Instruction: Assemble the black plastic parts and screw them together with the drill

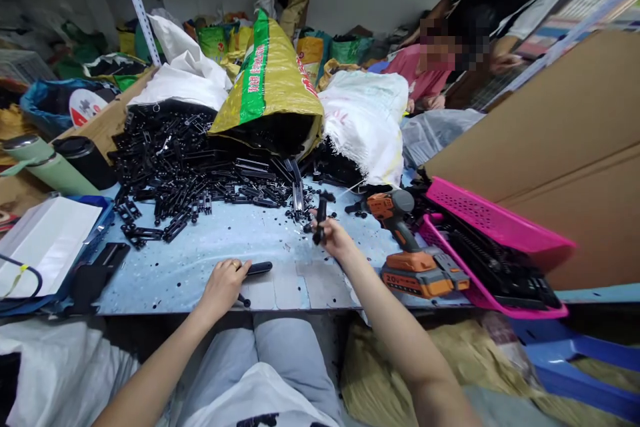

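My left hand (pixel 226 285) is closed near the table's front edge, gripping one end of a flat black plastic bar (pixel 260 268). A thin black rod with a rounded tip (pixel 244 301) pokes out beneath the same hand; whether it is held, I cannot tell. Further forward and to the right, my right hand (pixel 334 237) pinches a black plastic piece with knobbed ends (pixel 321 215), roughly upright above the tabletop. An orange and grey cordless driver (pixel 400 217) stands on its battery to the right of that hand. Behind both hands lies a heap of black plastic parts (pixel 185 160).
A yellow-green sack (pixel 280 73) and two white sacks spill parts along the back. On the right, a pink basket (pixel 505 213) holds black pieces beside a cardboard panel (pixel 560 113). Bottles (pixel 55 163) and a white box (pixel 50 240) are left. Other people are behind the sacks.
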`<state>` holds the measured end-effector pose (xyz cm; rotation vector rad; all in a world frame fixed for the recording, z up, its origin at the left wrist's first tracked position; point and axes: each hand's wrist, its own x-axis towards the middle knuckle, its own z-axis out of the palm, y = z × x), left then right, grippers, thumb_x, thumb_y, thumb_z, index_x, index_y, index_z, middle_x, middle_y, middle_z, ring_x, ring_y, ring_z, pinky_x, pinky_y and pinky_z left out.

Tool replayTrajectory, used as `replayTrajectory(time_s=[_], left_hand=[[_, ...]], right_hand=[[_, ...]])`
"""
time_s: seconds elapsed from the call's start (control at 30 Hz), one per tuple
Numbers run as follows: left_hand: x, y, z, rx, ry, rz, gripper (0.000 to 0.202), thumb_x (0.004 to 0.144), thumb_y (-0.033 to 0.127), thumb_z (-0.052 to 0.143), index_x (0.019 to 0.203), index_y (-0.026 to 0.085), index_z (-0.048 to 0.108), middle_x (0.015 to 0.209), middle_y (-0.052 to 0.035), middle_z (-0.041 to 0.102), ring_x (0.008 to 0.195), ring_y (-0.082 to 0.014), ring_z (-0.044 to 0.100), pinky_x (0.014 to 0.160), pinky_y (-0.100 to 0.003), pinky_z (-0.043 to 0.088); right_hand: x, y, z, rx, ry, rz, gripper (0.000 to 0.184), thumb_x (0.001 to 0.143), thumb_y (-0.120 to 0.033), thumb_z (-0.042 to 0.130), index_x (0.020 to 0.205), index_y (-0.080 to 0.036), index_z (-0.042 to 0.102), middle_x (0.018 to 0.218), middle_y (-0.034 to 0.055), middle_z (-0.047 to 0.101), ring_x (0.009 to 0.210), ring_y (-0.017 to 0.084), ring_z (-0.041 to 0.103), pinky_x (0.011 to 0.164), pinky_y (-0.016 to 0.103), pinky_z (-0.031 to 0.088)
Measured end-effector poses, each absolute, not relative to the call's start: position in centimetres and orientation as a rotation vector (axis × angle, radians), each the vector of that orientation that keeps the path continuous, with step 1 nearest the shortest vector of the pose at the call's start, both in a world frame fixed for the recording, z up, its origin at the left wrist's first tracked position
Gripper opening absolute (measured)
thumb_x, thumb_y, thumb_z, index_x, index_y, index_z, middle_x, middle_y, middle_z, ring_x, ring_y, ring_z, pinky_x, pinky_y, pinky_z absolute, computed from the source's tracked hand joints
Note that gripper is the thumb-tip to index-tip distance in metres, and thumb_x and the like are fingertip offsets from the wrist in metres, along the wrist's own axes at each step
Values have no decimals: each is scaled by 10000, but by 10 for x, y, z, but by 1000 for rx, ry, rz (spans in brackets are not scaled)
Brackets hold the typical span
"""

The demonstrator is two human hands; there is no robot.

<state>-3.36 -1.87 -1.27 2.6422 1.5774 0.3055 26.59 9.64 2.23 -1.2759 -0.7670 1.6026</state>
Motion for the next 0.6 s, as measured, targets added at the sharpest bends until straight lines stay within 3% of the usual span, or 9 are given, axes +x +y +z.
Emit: replayTrajectory(time_s=[0.07,0.13,0.23,0.33,0.43,0.5,0.6], left_hand=[[-35,-20,-17,2627,1606,287,379,882,89,406,1232,175,522,939,-87,607,856,-222,556,734,-349,439],[-37,-21,-21,2615,1610,274,385,881,85,397,1236,174,518,937,-88,606,861,-223,555,729,-348,439],[-38,-24,-26,2587,1594,293,391,878,84,397,1238,188,511,945,-88,603,877,-219,556,737,-343,440],[-37,-26,-26,2566,1600,310,369,883,106,411,1226,194,515,948,-90,602,887,-222,555,743,-343,442],[-33,-26,-21,2563,1616,276,336,888,135,429,1207,181,525,941,-90,603,888,-229,555,747,-344,447],[-31,-25,-17,2552,1612,266,321,892,156,442,1201,171,526,948,-93,603,901,-231,555,760,-345,451],[-28,-24,-14,2538,1570,288,310,906,195,444,1205,161,520,963,-101,601,922,-234,554,782,-354,457]], right_hand=[[254,65,14,-1152,-683,1719,294,599,-144,572,888,-180,523,603,-49,497,502,74,456,503,207,437],[252,43,8,-1120,-563,1798,322,582,-145,575,891,-192,497,581,-58,467,473,71,425,444,182,383],[266,25,3,-1192,-520,1747,255,685,-320,606,861,-200,466,536,-79,372,391,48,278,353,154,220],[287,16,-1,-1347,-734,1429,344,749,-507,572,890,-216,455,571,-66,390,399,61,296,357,176,246],[302,12,-5,-1629,-987,1112,367,739,-486,611,941,-223,453,611,-42,458,436,88,379,374,193,294],[308,13,-6,-1687,-945,1262,336,752,-451,609,937,-214,459,597,-44,450,422,80,365,362,182,285],[312,17,-7,-1388,-604,1676,253,805,-418,551,900,-198,472,614,-38,434,406,52,320,341,160,280]])
